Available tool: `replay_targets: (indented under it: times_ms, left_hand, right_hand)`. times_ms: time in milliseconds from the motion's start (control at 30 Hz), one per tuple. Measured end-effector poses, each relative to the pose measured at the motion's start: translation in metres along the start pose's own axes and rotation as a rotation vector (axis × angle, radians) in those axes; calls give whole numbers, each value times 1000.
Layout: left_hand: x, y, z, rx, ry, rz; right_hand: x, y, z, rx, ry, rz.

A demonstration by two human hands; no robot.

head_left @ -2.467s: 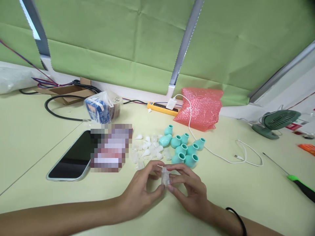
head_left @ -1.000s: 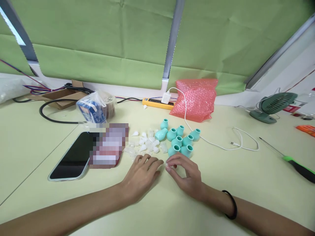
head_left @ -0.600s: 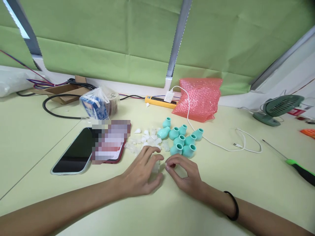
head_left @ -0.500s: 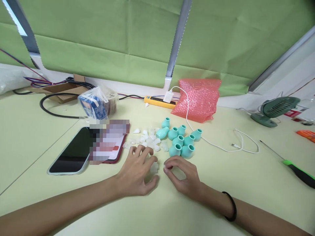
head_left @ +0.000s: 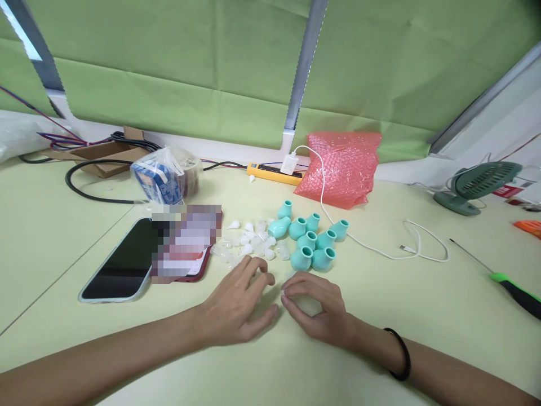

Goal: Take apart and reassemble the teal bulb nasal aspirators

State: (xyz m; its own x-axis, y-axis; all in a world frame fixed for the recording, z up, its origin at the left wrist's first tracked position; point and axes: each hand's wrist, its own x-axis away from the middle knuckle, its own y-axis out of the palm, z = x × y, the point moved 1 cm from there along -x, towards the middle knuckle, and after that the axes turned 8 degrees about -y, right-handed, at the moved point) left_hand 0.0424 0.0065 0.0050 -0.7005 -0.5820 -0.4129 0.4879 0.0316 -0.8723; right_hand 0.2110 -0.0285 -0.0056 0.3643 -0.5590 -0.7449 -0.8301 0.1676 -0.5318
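Observation:
My right hand (head_left: pixel 319 307) pinches a small whitish piece (head_left: pixel 283 292) between thumb and fingertips; its exact kind is too small to tell. Facing it, my left hand (head_left: pixel 236 304) hovers low over the table with curled fingers and thumb apart, and I see nothing held in it. Beyond the left fingers lies a loose pile of white cone-shaped pieces (head_left: pixel 247 248) and clear plastic pieces (head_left: pixel 283 250). Several turquoise bulb-shaped pieces (head_left: pixel 301 258) with round open necks cluster beyond my right hand, most upright; one turquoise bulb (head_left: pixel 279 227) lies on its side.
Two phones, one dark-screened (head_left: pixel 118 262) and one red-edged (head_left: pixel 203 268), lie left. Behind are a bagged blue package (head_left: pixel 160 180), a yellow power strip (head_left: pixel 270 173) and a pink bubble-wrap bag (head_left: pixel 342 169). A white cable (head_left: pixel 380 257), screwdriver (head_left: pixel 511 290) and green fan (head_left: pixel 482 183) are right.
My left hand has shifted slightly right and toward me, its thumb nearer the right hand. The clear piece seen beside its fingers is now hidden. My right hand keeps its pinch.

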Motion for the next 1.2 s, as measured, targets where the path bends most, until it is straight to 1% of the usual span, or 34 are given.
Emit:
replay_targets:
  times_ms: [67, 133, 167, 233, 267, 333, 500, 600, 667, 800, 933, 1133, 1200]
  left_hand:
    - [1, 0, 0, -208, 6, 7]
    - [2, 4, -2, -356, 55, -33]
    - [3, 6, -3, -389, 89, -51]
    - [4, 10, -4, -387, 148, -65]
    - [4, 11, -4, -366, 158, -57]
    - [4, 11, -4, -273, 116, -28]
    - [5, 9, -2, 178, -70, -39]
    - [6, 11, -3, 355, -112, -20]
    - [5, 11, -4, 401, -111, -10]
    - [1, 10, -5, 447, -107, -34]
    - [-1, 8, -4, 432, -136, 43]
    - [3, 9, -6, 440, -337, -14]
    - [3, 9, -6, 459, -359, -32]
  right_hand:
    - [0, 0, 0, 7, 18, 17]
    - [0, 0, 0, 11, 19, 26]
    - [0, 0, 0, 12, 16, 27]
    - [0, 0, 0, 14, 8, 33]
    - [1, 0, -1, 14, 4, 36]
    - [0, 0, -1, 12, -5, 44]
    - [-1, -1, -2, 14, -43, 60]
    - [-1, -1, -3, 7, -51, 59]
    - [-2, -2, -3, 3, -50, 59]
    - [-2, -2, -1, 15, -14, 54]
    - [-2, -1, 1, 25, 34, 38]
    - [-2, 3, 4, -22, -23, -34]
    - [-1, 2, 4, -19, -26, -37]
